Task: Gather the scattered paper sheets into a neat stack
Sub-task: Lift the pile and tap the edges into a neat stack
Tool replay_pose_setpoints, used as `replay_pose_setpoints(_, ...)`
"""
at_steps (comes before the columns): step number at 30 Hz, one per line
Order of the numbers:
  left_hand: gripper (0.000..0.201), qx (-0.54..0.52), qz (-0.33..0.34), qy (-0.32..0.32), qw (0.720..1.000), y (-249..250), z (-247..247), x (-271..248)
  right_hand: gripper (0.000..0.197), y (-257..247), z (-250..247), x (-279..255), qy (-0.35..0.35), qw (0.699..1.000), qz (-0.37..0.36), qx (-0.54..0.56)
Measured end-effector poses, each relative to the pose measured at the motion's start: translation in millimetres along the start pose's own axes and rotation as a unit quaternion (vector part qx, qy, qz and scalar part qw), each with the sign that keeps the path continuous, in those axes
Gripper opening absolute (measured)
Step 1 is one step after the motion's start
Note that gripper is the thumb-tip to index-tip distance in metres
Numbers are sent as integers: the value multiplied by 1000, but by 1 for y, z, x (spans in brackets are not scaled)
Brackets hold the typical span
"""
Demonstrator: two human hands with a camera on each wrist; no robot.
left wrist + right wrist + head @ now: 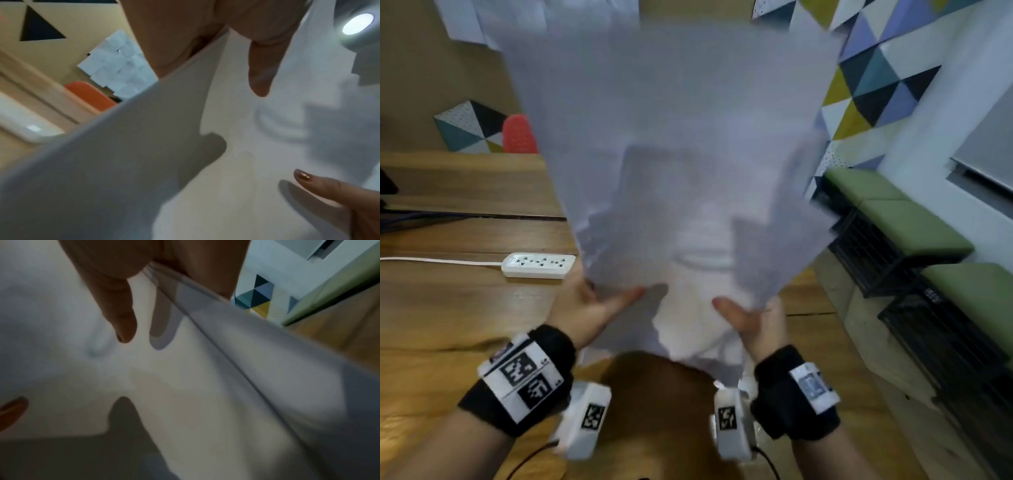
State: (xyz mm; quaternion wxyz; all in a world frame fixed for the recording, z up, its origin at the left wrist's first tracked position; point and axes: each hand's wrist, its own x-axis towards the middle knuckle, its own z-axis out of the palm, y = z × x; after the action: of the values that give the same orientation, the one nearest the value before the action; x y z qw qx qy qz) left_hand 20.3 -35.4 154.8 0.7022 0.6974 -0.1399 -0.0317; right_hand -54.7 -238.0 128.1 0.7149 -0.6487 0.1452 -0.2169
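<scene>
A stack of white paper sheets stands upright and blurred in front of me, above the wooden table. My left hand grips its lower left edge, thumb on the near face and fingers hidden behind. At the lower right edge my right hand grips the same way. The left wrist view shows the sheets under my left thumb, with the other thumb lower right. In the right wrist view the layered paper edge runs between thumb and palm.
A white power strip with its cord lies on the table to the left of the sheets. A red chair back stands beyond the table. Green-cushioned benches line the right wall. More white sheets hang on the far wall.
</scene>
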Motion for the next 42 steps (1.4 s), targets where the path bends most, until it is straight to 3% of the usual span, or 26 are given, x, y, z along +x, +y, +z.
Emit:
replay_pose_setpoints(2,50,35,-76,-1,997,-10,2,-6,35,10,0,-6,-12,1000,10,-14)
replay_pose_setpoints(5,28,60,-119,71,989,-15,-3,-1,38,5,-2,-5,-25,1000,-4,11)
replay_pose_setpoints(7,21,42,-92,71,992,-7,-8,5,40,-7,-2,-1,-26,999,-25,41)
replay_pose_setpoints(11,31,30,-48,32,998,-6,-9,10,34,-14,-2,7,-11,998,-59,-27)
replay_pose_setpoints(15,23,28,8,87,996,-4,2,10,40,-22,7,12,13,994,-101,-36)
replay_pose_setpoints(18,18,30,50,118,991,10,0,14,33,-30,-1,18,-42,993,-106,7)
replay_pose_setpoints(21,19,12,46,79,996,12,-7,14,33,-19,-10,19,-69,992,-72,-72)
replay_pose_setpoints(24,30,-4,-25,16,1000,2,-4,4,39,5,-10,16,-23,996,-41,-75)
replay_pose_setpoints(26,32,-2,-67,12,998,-3,-3,0,36,14,-7,14,-17,997,-40,-57)
replay_pose_setpoints(29,26,4,-46,19,999,-4,-4,3,37,9,-7,15,-9,996,-69,-61)
replay_pose_setpoints(32,20,-48,-16,43,998,-6,-16,13,36,-8,-11,21,-44,994,-100,-8)
replay_pose_setpoints(33,21,-72,-6,36,997,-10,-20,16,36,-9,-15,23,-68,993,-91,16)
replay_pose_setpoints(34,34,-84,-2,23,996,-14,-24,18,36,-9,-17,25,-93,993,-74,25)
replay_pose_setpoints(36,64,-84,-25,2,996,-14,-25,15,31,-1,-21,24,-143,989,-29,-22)
replay_pose_setpoints(37,67,-70,-37,-4,997,-15,-25,13,28,3,-22,23,-158,986,-10,-47)
replay_pose_setpoints(38,60,-61,-47,-13,997,-15,-22,10,26,8,-23,22,-157,986,6,-56)
replay_pose_setpoints(40,26,-42,-60,-19,997,-12,-14,5,29,18,-27,19,-139,990,22,-28)
replay_pose_setpoints(42,22,-10,-69,-15,997,-12,-13,4,29,23,-29,19,-120,992,29,23)
